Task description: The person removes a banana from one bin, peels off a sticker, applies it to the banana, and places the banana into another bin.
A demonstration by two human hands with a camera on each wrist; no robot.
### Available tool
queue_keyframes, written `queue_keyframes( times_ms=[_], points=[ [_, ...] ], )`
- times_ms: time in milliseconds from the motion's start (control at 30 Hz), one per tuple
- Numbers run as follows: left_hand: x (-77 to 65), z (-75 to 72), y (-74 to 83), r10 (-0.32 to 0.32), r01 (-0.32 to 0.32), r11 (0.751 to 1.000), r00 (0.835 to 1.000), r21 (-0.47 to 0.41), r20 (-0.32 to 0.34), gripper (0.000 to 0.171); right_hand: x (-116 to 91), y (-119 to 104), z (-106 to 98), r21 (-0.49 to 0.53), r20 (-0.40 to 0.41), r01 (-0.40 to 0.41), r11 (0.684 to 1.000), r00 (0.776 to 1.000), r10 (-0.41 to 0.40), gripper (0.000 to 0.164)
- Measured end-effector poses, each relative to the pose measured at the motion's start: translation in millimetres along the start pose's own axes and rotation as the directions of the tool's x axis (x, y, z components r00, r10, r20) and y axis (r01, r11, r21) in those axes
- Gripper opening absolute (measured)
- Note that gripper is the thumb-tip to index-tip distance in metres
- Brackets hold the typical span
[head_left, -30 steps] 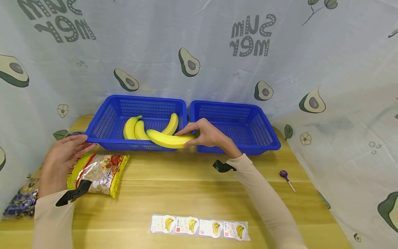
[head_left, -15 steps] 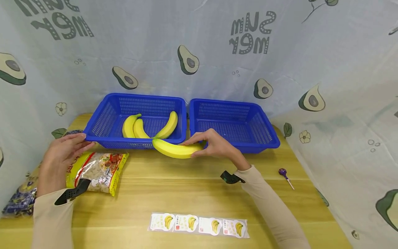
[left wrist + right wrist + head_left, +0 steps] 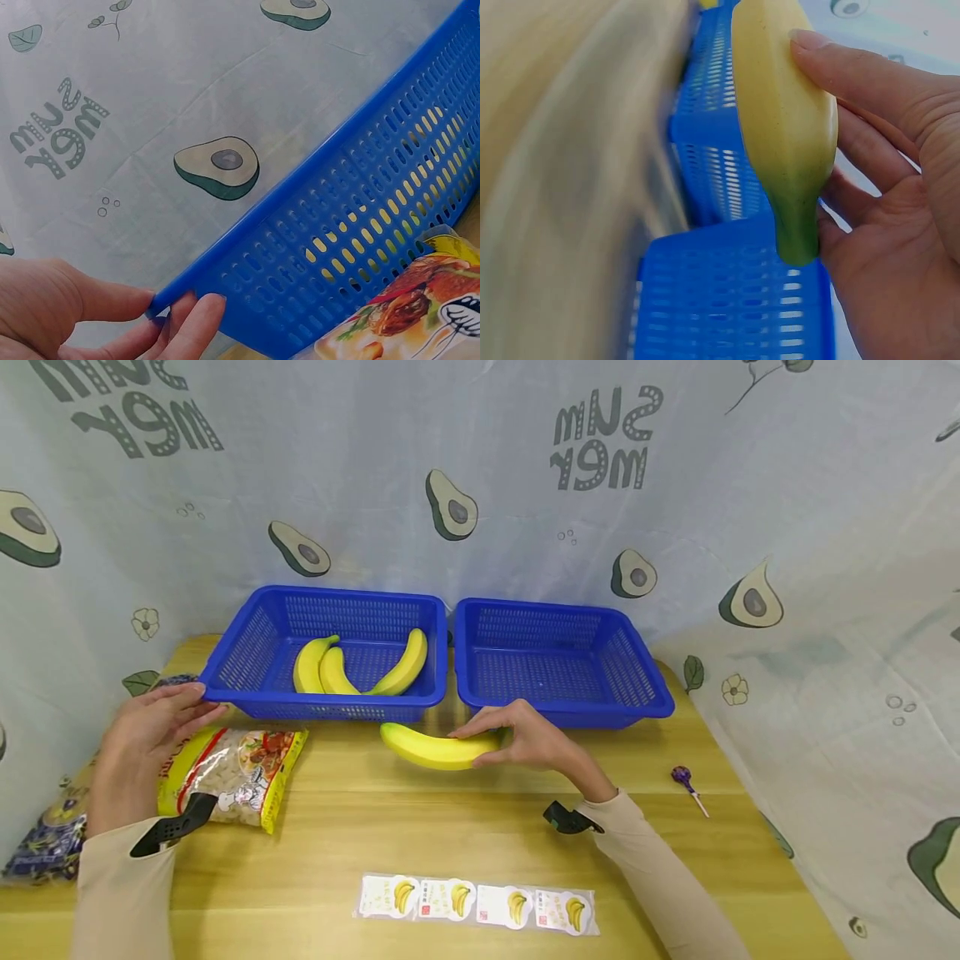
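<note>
In the head view my right hand (image 3: 528, 739) pinches a yellow banana (image 3: 435, 752) by its stem end, above the table in front of the gap between the two baskets. The right wrist view shows the thumb on one side of this banana (image 3: 787, 112), its green stem toward the palm. My left hand (image 3: 153, 727) grips the near left corner of the left blue basket (image 3: 330, 706); thumb and fingers pinch its rim in the left wrist view. Inside that basket lie a pair of bananas (image 3: 309, 667) at the left and another banana (image 3: 405, 667) at the right.
A second blue basket (image 3: 562, 714) stands to the right. Below my left hand lies a yellow-edged food bag (image 3: 243, 777), with a dark blue bag (image 3: 52, 839) further left. A strip of banana-picture cards (image 3: 476, 903) lies at the front, a purple lollipop (image 3: 682, 777) at the right.
My right hand has drawn the banana from over the left basket's front rim toward me and slightly right, out over the table. My left hand has kept its hold on the basket corner.
</note>
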State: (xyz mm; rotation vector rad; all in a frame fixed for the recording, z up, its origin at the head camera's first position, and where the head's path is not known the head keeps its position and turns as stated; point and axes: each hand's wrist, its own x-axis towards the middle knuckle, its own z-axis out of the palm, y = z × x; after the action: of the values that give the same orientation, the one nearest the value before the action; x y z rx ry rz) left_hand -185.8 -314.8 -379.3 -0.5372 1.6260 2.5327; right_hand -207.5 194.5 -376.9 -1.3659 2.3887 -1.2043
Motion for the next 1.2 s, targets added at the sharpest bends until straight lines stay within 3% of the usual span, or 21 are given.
queue_keyframes(
  times_ms=[300, 367, 433, 600, 700, 767, 833, 867, 933, 1067, 1200],
  points=[
    [-3.2, 3.2, -3.5, 0.018, -0.018, 0.999, 1.000, 0.032, 0.018, 0.015, -13.9, 10.2, 12.8, -0.027, -0.001, -0.039, 0.999, 0.999, 0.039, 0.040],
    [-5.9, 4.4, -3.2, 0.017, -0.017, 0.994, 1.000, 0.112, 0.003, 0.009, -15.9, 12.1, 14.0, -0.023, 0.001, -0.045, 0.999, 0.999, 0.045, 0.040],
    [-9.3, 5.6, -2.6, 0.021, -0.018, 0.984, 1.000, 0.179, -0.015, 0.014, -17.1, 13.6, 15.2, -0.012, 0.004, -0.048, 0.999, 0.999, 0.048, 0.040],
    [-18.4, 10.9, -1.4, 0.072, -0.060, 0.929, 0.997, 0.364, -0.019, 0.031, -20.6, 17.5, 18.6, 0.011, 0.009, -0.074, 0.997, 0.997, 0.074, 0.041],
    [-22.6, 15.6, -3.4, 0.100, -0.088, 0.855, 0.995, 0.512, 0.003, 0.048, -23.4, 19.4, 20.9, 0.020, 0.007, -0.085, 0.996, 0.996, 0.085, 0.041],
    [-24.3, 18.5, -6.0, 0.111, -0.100, 0.824, 0.994, 0.557, 0.014, 0.059, -24.2, 20.6, 22.9, 0.024, 0.008, -0.083, 0.996, 0.997, 0.083, 0.042],
    [-26.2, 21.7, -10.0, 0.113, -0.102, 0.797, 0.993, 0.596, 0.019, 0.068, -24.8, 21.9, 24.9, 0.026, 0.006, -0.078, 0.997, 0.997, 0.078, 0.042],
    [-27.0, 23.4, -12.4, 0.116, -0.110, 0.801, 0.993, 0.588, 0.028, 0.071, -24.9, 22.8, 26.0, 0.025, 0.007, -0.076, 0.997, 0.997, 0.076, 0.042],
    [-30.1, 27.4, -17.9, 0.113, -0.111, 0.787, 0.993, 0.607, 0.035, 0.073, -24.8, 24.3, 27.8, 0.022, 0.008, -0.071, 0.997, 0.997, 0.071, 0.042],
    [-39.4, 40.6, -33.3, 0.133, -0.165, 0.696, 0.986, 0.699, 0.100, 0.074, -24.8, 26.4, 29.5, 0.020, 0.005, -0.065, 0.998, 0.998, 0.065, 0.042],
    [-51.9, 61.9, -49.9, 0.190, -0.256, 0.557, 0.965, 0.790, 0.178, 0.061, -24.9, 28.8, 30.5, 0.028, 0.001, -0.062, 0.998, 0.998, 0.062, 0.042]
  ],
)
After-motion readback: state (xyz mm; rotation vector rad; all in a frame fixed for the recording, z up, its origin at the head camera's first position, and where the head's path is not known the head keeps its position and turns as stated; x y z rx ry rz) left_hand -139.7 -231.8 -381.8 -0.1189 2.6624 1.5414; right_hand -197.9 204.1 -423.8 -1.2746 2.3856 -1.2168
